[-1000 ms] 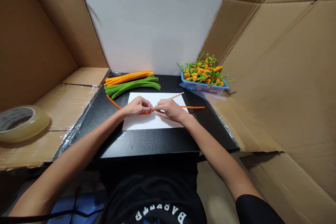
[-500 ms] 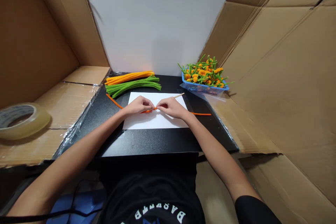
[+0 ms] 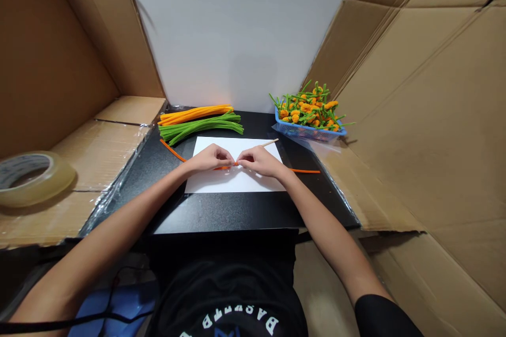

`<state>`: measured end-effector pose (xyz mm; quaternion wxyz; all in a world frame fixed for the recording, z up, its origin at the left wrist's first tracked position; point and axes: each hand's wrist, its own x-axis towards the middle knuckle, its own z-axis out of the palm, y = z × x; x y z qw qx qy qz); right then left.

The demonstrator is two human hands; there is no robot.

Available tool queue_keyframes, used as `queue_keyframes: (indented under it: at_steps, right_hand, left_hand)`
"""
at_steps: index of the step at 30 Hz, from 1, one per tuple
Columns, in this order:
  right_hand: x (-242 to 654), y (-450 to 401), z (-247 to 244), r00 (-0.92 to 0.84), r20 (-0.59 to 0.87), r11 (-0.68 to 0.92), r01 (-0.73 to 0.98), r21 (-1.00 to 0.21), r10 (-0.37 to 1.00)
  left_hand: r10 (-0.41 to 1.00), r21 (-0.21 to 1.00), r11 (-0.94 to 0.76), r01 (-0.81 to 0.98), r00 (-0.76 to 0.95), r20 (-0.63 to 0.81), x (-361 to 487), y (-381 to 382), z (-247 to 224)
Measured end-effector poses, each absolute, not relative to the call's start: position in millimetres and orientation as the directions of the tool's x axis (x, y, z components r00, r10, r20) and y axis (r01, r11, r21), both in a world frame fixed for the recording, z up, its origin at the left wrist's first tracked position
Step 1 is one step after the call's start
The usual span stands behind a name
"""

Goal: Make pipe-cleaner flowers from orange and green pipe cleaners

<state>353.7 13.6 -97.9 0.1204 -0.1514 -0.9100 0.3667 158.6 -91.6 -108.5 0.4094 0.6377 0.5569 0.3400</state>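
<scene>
Fingers bare, slim; forearms bare too. Black top, soft folds, nearer the body than the fingers. White block lettering arched across it, upside down, partly lost in creases; blue mark inside the arc, cut off. Right sleeve black, short, plain, ending near the elbow, well behind the fingers.

Soft, even light; faint wall shadow; edges stretched.

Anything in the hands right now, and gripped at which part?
An orange stem, pinched near its middle between the fingertips of the left hand and right hand.
</scene>
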Motion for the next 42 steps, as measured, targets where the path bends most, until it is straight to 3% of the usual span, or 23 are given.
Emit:
queue_keyframes:
  at_steps: [10,18,22,26,31,42]
  right_hand:
    - [353,16,-100,-0.919,0.102,0.637,0.18,-0.75,0.381]
    - [351,15,-106,-0.903,0.098,0.607,0.199,-0.769,0.419]
    - [350,14,-106,-0.886,0.11,0.602,0.21,-0.77,0.45]
    - [348,14,-106,-0.87,0.138,0.606,0.208,-0.768,0.474]
    - [348,13,-105,-0.862,0.202,0.657,0.183,-0.731,0.465]
    - [348,6,-108,-0.838,0.475,0.884,0.019,-0.467,0.269]
  left_hand:
    - [0.989,0.839,-0.123,0.53,0.132,0.062,164,-91,-114]
    - [0.962,0.555,-0.255,0.792,0.151,0.226,173,-94,-115]
    - [0.945,0.489,-0.298,0.82,0.181,0.273,170,-91,-122]
    - [0.949,0.53,-0.273,0.803,0.134,0.285,170,-90,-121]
    - [0.972,0.696,-0.22,0.683,0.097,0.212,168,-91,-114]
    - [0.993,0.874,-0.119,0.47,0.078,0.093,161,-89,-113]
